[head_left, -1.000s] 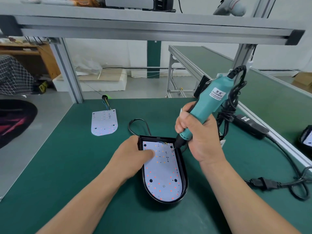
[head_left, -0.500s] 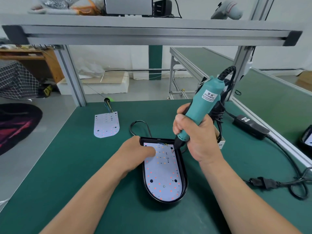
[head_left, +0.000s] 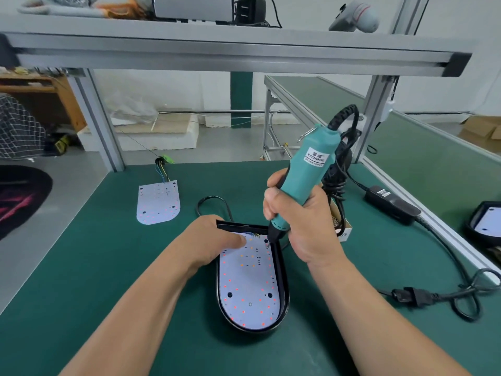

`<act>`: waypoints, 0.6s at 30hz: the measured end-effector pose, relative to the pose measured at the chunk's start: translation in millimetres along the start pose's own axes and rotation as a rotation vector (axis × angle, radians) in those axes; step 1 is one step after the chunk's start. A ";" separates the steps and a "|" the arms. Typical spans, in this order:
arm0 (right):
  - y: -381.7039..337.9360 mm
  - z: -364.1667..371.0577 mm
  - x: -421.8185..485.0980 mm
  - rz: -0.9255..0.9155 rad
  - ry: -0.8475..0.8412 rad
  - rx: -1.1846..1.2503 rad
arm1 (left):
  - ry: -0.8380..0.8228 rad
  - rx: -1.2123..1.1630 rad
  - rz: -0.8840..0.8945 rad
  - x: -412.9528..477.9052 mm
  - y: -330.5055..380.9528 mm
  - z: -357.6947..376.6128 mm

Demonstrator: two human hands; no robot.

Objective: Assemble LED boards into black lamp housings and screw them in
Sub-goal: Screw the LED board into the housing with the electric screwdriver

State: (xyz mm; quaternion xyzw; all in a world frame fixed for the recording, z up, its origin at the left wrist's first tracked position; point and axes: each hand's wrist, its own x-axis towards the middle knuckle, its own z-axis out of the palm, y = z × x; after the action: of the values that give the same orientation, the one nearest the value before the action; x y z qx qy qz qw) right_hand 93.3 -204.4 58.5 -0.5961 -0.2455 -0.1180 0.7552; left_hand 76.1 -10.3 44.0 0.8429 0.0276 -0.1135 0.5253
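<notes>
Your right hand (head_left: 303,226) was wrapped tight round the teal driver (head_left: 303,183), bit down on the LED board (head_left: 248,283) at its far right corner. Board sat inside the black housing (head_left: 283,294), which lay flat on the green mat (head_left: 81,280). Your left hand (head_left: 214,240) pressed on the board's far left end & housing edge, fingers curled, gripping nothing. Spare board (head_left: 158,202) lay well left of the housing, further back. Screw box (head_left: 343,229) sat just right of it, behind your right hand.
</notes>
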 end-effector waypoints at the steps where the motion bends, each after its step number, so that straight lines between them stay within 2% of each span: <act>1: 0.4 0.2 0.3 0.000 0.002 0.001 | -0.005 0.000 0.002 0.3 -0.7 -0.4; 7: 0.8 1.7 2.6 -0.001 0.014 0.026 | -0.002 -0.023 0.011 2.9 -8.0 -1.6; 18: -3.6 14.4 3.4 0.074 -0.146 -0.054 | -0.021 -0.013 0.023 3.1 -8.4 -1.4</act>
State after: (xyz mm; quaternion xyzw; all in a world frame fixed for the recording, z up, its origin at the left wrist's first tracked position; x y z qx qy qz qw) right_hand 91.3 -191.1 65.6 -0.6318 -0.2747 -0.0529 0.7228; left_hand 77.9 -5.5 36.5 0.8386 0.0129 -0.1159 0.5321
